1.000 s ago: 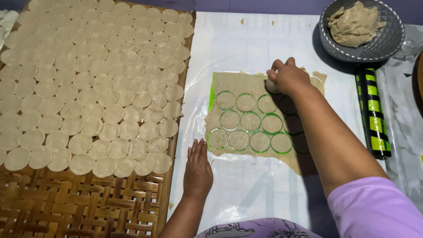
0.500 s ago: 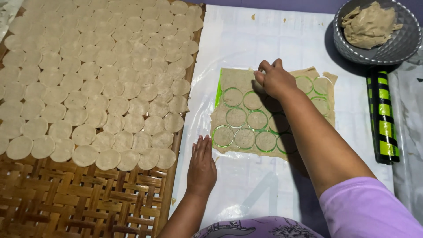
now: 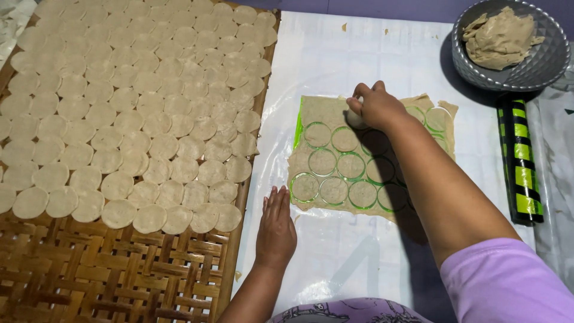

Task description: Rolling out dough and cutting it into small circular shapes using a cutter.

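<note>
Since the earlier frame, the right hand has slid left along the top edge of the rolled dough sheet, fingers curled around a small round cutter pressed into an uncut patch. Ring marks cover the sheet below. Lower centre, the left hand lies flat, fingers together, on the white plastic sheet.

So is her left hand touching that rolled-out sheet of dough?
Apart. The head view shows the left hand flat on the white plastic sheet, with a strip of bare plastic between its fingertips and the dough sheet.
</note>
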